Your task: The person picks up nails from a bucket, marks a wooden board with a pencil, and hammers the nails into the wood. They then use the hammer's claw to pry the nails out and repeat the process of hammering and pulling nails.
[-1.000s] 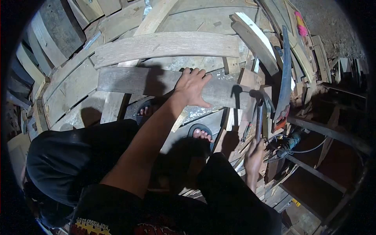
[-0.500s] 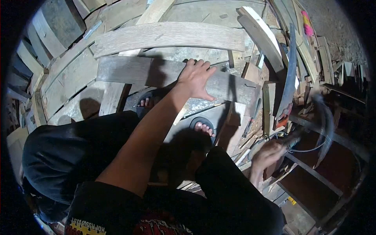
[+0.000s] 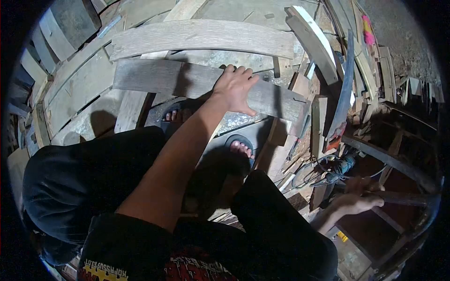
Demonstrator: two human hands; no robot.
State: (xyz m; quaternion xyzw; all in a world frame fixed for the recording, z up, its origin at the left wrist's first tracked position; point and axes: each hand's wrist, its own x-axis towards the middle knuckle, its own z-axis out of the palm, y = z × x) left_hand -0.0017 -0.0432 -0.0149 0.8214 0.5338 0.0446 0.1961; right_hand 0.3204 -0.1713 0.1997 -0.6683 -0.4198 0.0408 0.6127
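Observation:
My left hand [image 3: 234, 91] lies across a grey wooden plank [image 3: 145, 77], its fingertips hooked over the far edge and the thumb spread toward the near edge. Off to the lower right, my right hand [image 3: 354, 204] is closed round the handle of a wooden-handled tool [image 3: 403, 197]. The tool's long curved head is dim near the right rim of the view. A small dark nail-like piece [image 3: 300, 100] shows on the plank's right end. Beneath the plank, wooden pieces cross over the floor, and my sandalled feet stand on its near side.
A curved pale board [image 3: 201, 35] lies beyond the plank. To the right are a handsaw [image 3: 344, 89] with an orange handle, leaning timber [image 3: 311, 44] and a corded green power tool [image 3: 344, 166]. Stacked boards [image 3: 61, 35] fill the upper left. Offcuts litter the floor.
My right hand has swung down and to the right with the tool, away from the plank, uncovering the green power tool. The left hand stays in place on the plank.

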